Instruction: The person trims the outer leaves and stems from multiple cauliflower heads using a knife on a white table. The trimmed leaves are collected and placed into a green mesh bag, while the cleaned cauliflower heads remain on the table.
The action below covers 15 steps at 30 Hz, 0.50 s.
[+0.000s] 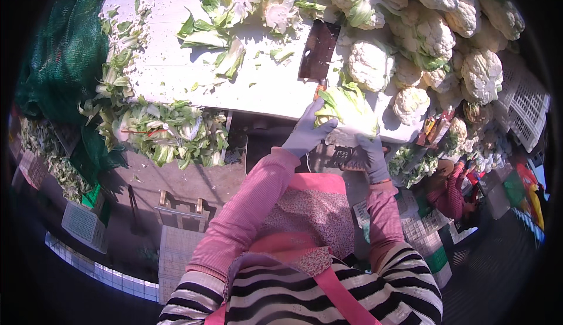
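Both of my hands wear grey gloves and hold one leafy cauliflower (352, 112) between them at the near edge of the white table (264, 92). My left hand (310, 127) grips its left side, with the thumb against the leaves. My right hand (373, 155) supports it from the lower right. Just beyond, a cleaver (320, 50) lies on the table, its wooden handle partly hidden behind the cauliflower and my left hand. Cut leaves (204, 37) and trimmed stem pieces (281, 13) are scattered over the table.
Cauliflowers (422, 35) are heaped at the right. A container full of leaf trimmings (171, 134) stands below the table's left part, beside green netting (66, 57). White plastic crates (525, 101) stand at the far right. Another person (451, 188) is bent over at the lower right.
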### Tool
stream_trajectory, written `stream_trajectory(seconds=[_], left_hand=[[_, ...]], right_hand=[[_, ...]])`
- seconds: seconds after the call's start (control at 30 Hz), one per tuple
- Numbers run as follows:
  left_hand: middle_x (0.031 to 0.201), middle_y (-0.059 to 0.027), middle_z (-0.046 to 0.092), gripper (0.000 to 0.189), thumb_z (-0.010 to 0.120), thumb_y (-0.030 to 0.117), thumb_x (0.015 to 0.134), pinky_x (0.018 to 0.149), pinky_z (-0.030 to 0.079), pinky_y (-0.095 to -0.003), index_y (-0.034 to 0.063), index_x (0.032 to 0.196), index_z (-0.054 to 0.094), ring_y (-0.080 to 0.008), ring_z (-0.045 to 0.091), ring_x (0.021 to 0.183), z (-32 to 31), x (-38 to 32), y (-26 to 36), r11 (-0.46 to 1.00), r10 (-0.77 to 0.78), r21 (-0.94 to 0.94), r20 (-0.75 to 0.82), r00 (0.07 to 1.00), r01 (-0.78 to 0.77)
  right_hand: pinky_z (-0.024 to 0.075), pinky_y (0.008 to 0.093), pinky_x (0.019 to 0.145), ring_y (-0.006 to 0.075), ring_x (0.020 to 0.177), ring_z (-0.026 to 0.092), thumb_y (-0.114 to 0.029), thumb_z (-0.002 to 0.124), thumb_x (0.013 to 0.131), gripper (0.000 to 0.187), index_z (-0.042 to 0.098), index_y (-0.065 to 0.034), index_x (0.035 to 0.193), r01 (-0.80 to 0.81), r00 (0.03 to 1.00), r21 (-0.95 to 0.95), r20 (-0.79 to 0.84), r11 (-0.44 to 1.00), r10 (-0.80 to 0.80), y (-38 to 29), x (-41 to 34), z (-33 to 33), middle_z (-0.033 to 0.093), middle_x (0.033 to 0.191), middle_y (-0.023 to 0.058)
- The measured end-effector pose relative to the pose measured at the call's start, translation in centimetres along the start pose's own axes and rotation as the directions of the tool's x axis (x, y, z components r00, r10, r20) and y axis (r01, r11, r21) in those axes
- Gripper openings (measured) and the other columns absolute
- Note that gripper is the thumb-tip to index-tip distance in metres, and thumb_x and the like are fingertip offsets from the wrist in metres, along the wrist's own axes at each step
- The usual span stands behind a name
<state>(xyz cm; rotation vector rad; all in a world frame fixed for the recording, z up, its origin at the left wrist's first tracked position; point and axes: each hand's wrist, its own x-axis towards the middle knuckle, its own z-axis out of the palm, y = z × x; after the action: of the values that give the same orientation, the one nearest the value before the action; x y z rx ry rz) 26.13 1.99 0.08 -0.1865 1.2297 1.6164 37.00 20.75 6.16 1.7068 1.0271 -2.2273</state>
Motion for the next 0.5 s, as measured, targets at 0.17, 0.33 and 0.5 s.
stream_trajectory(seconds=[0.17, 0.33, 0.5], left_hand=[[0.166, -0.0291, 0.026, 0.089, 0.073, 0.031, 0.089, 0.124, 0.026, -0.0457, 0.0136, 0.164, 0.03, -0.0467, 0.03, 0.151, 4.1, 2.8, -1.6, 0.865, 0.089, 0.485, 0.106, 0.99, -0.13], [0.167, -0.0243, 0.025, 0.108, 0.078, 0.021, 0.08, 0.126, 0.023, -0.0454, 0.005, 0.166, 0.014, -0.0417, 0.027, 0.152, 5.5, 2.5, -3.9, 0.863, 0.099, 0.491, 0.068, 0.993, -0.12], [0.162, -0.028, 0.027, 0.119, 0.083, 0.017, 0.072, 0.125, 0.025, -0.045, 0.0014, 0.165, 0.011, -0.0428, 0.029, 0.151, 5.9, 3.3, -7.2, 0.931, 0.074, 0.361, -0.069, 0.995, -0.044]], right_hand=[[0.0542, 0.0312, 0.096, 0.0205, 0.116, 0.062, -0.002, 0.072, 0.087, 0.072, 0.043, -0.0001, 0.153, 0.233, 0.96, -0.409, -0.046, 0.882, -0.275, -1.4, 1.0, -3.4, 0.061, 0.134, 0.0131], [0.0405, 0.0436, 0.114, 0.0352, 0.133, 0.052, -0.039, 0.082, 0.08, 0.094, 0.04, 0.0039, 0.152, 0.214, 0.867, -0.972, 0.143, 0.097, -0.477, -4.1, 3.4, -2.0, 0.054, 0.143, 0.0229], [0.0364, 0.0475, 0.117, 0.0436, 0.133, 0.05, -0.054, 0.087, 0.07, 0.109, 0.042, 0.0087, 0.147, 0.09, 0.855, -0.996, 0.087, -0.018, -0.511, -3.7, 5.9, 1.3, 0.052, 0.142, 0.0301]])
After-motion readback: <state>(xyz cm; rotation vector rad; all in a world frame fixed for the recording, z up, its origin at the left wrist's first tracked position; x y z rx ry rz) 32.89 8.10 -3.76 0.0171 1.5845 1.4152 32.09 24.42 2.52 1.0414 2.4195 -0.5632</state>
